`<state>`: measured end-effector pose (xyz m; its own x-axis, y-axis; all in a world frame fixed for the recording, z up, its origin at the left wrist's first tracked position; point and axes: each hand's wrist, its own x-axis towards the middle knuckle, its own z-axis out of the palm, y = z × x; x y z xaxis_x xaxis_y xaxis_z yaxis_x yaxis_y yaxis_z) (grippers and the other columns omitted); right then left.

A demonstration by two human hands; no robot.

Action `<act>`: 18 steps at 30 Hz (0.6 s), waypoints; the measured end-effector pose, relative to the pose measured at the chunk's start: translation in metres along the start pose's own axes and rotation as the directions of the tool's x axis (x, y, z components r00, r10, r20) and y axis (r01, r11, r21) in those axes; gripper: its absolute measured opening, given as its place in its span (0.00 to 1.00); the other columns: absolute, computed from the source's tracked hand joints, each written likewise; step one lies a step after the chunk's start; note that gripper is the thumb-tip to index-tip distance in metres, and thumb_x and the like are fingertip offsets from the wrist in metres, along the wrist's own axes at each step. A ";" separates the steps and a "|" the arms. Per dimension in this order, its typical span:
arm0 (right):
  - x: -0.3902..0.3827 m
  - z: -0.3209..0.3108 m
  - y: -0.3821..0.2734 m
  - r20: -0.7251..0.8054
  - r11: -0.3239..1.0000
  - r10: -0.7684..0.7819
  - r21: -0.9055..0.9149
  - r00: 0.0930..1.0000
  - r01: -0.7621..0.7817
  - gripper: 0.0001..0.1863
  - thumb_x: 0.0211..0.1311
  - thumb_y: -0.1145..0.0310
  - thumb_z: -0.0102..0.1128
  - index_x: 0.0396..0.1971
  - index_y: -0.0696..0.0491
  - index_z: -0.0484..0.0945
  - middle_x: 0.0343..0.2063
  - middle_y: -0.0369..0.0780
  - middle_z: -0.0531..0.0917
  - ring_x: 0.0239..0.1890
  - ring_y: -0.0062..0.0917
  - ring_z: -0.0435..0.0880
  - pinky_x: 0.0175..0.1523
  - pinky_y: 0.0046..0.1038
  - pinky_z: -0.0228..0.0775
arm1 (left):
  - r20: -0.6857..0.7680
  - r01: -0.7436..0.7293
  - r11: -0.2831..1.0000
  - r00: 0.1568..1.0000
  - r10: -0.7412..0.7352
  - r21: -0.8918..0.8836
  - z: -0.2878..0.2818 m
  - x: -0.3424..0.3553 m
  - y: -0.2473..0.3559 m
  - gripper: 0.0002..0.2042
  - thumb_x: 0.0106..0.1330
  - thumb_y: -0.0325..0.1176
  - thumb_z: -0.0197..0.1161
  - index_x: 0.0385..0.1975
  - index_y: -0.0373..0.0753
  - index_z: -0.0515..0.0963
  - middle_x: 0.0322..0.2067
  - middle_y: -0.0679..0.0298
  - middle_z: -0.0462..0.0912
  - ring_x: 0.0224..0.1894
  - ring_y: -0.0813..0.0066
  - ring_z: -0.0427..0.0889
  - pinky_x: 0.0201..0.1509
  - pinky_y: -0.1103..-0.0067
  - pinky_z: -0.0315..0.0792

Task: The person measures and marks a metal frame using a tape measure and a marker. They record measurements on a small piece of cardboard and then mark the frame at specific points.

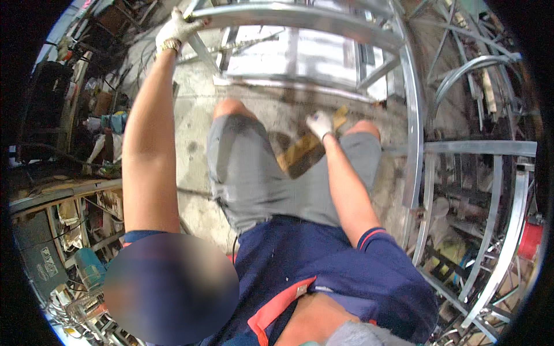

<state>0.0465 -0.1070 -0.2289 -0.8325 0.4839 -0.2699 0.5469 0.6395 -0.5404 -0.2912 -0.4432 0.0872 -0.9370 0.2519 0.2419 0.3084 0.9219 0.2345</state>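
Observation:
My left hand [176, 32], in a white glove with a watch at the wrist, grips a silver metal frame [300, 20] at its upper-left corner; the arm is stretched forward. Between my knees, my gloved right hand [320, 124] is low, beside a worn yellow-brown object [297, 153] that I cannot identify. The right fingers are too blurred to show whether they hold it. The frame's long right upright [412, 173] runs down beside my right leg. A pale, shiny panel [288, 55] lies beyond the top bar, over the grey concrete floor [193, 121].
More metal frames [479, 147] and curved tubes [461, 75] crowd the right, with a red container [530, 242] at the edge. Cluttered scrap and racks line the left, including a dark grey case [40, 259] and a teal cylinder [89, 268]. A blurred patch covers the lower-left view.

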 end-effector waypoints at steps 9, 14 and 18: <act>-0.041 0.026 -0.025 0.309 0.914 -0.001 -0.386 0.951 0.127 0.30 0.49 0.49 0.72 0.48 0.54 0.82 0.49 0.52 0.85 0.52 0.45 0.85 0.56 0.43 0.79 | -0.016 0.061 0.998 0.998 -0.060 0.024 -0.002 -0.011 0.015 0.65 0.42 0.76 0.71 0.77 0.43 0.50 0.54 0.46 0.82 0.54 0.50 0.83 0.56 0.62 0.78; -0.045 0.033 -0.023 0.298 0.916 0.010 -0.385 0.955 0.110 0.24 0.54 0.58 0.71 0.49 0.53 0.83 0.52 0.52 0.84 0.57 0.45 0.83 0.58 0.43 0.77 | -0.027 0.117 0.982 0.993 -0.114 0.146 -0.009 -0.018 0.023 0.65 0.39 0.75 0.71 0.76 0.41 0.53 0.59 0.46 0.75 0.60 0.50 0.78 0.60 0.62 0.76; -0.043 0.037 -0.020 0.332 0.916 0.107 -0.400 0.937 0.037 0.25 0.55 0.56 0.70 0.51 0.53 0.82 0.55 0.51 0.82 0.60 0.45 0.80 0.60 0.43 0.76 | 0.045 0.098 0.993 0.994 -0.101 0.061 -0.015 -0.019 0.024 0.65 0.40 0.71 0.74 0.74 0.33 0.54 0.62 0.45 0.73 0.62 0.50 0.76 0.64 0.63 0.73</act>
<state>0.0678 -0.1626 -0.2357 -0.7511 0.3235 -0.5755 0.5052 0.8428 -0.1857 -0.2639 -0.4297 0.1021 -0.9699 0.1705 0.1739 0.2041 0.9585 0.1988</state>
